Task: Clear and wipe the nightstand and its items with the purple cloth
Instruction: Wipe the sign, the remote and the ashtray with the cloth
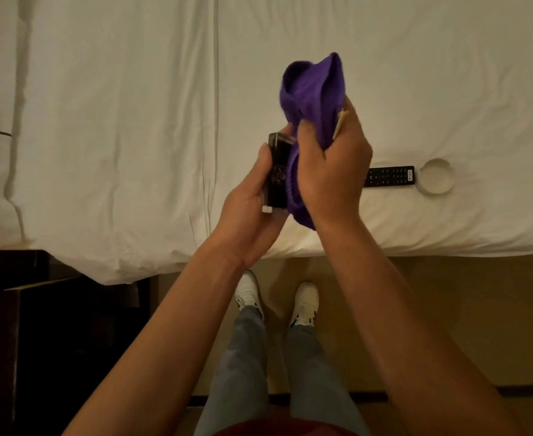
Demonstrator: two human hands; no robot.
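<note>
White bedding fills the upper part of the view, and above it, held in the air over the bed's edge, is the business of the moment: the purple cloth [311,99], bunched in the right hand [331,171] with its fingers curled round the fabric, pressed against the side of a small black device [278,171] that the left hand [249,212] grips from below and behind (what the device is I cannot tell; it is dark, glossy and upright, with a pale end at the bottom). The hands sit close together, touching through the cloth. Just beyond the right hand on the bed [117,121] lie a black remote control [390,176] and, touching its far end, a round white ashtray [435,177]. The dark nightstand [10,309] sits low at the left. By my reading this is the item-wiping step; next comes turning the device to reach its unwiped faces, then setting it down.
</note>
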